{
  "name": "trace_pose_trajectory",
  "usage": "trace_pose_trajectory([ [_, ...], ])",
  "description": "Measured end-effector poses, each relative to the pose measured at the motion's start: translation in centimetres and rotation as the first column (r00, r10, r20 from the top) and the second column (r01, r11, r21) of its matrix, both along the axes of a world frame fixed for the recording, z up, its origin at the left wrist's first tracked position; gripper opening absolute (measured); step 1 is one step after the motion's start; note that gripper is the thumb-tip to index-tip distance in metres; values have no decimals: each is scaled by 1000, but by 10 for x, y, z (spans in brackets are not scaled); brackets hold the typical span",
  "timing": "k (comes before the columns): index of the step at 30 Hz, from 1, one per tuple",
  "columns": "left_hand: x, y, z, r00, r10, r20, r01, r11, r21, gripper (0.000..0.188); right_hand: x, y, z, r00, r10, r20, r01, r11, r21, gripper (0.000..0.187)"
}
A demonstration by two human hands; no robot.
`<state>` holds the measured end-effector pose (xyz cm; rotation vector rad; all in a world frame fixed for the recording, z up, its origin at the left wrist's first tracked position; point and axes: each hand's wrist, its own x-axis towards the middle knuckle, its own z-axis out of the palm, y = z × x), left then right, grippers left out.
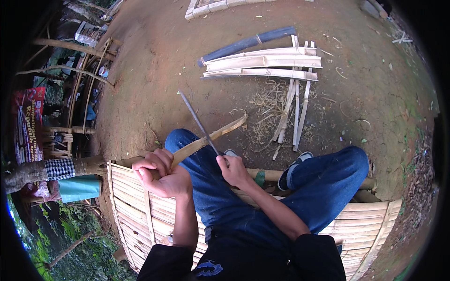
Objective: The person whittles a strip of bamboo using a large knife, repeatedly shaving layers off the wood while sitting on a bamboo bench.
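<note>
My left hand [163,173] is closed around one end of a flat, pale bamboo strip [190,149], which slants away to the right over my left knee. In my right hand [233,171] is the handle of a knife with a long, narrow grey blade [193,112]. That blade points forward and to the left, crossing the strip near its middle; I cannot tell whether the two touch. The handle is mostly hidden by my fingers. Both hands are above my lap, with jeans [225,210] beneath them.
I sit on a bamboo-slat bench [129,199]. Ahead on the dirt lie split bamboo halves [276,62], a dark bamboo length [248,45], narrow strips [302,114] and curled shavings [267,105]. At left are a pole structure, a red banner [30,122] and a teal cloth [79,188].
</note>
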<state>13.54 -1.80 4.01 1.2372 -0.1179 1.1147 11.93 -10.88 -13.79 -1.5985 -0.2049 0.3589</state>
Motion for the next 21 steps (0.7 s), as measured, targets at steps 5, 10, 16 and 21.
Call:
trace_pose_trajectory([
  [5, 1, -21, 3, 999, -49, -19, 49, 998, 30, 25, 2, 1, -61, 921, -142, 363, 108, 988, 112, 50],
  [10, -5, -4, 0, 1000, 1, 16, -1, 1000, -10, 28, 20, -7, -41, 955, -60, -291, -1, 978, -207, 62],
  [16, -3, -12, -2, 1000, -29, -2, 29, 999, 30, 27, -1, 0, -31, 974, -34, 225, 26, 999, 38, 43],
  [21, 2, -15, 1, 1000, -2, 8, 2, 1000, 10, 26, 14, -6, -88, 966, -128, -226, 57, 953, -296, 55],
])
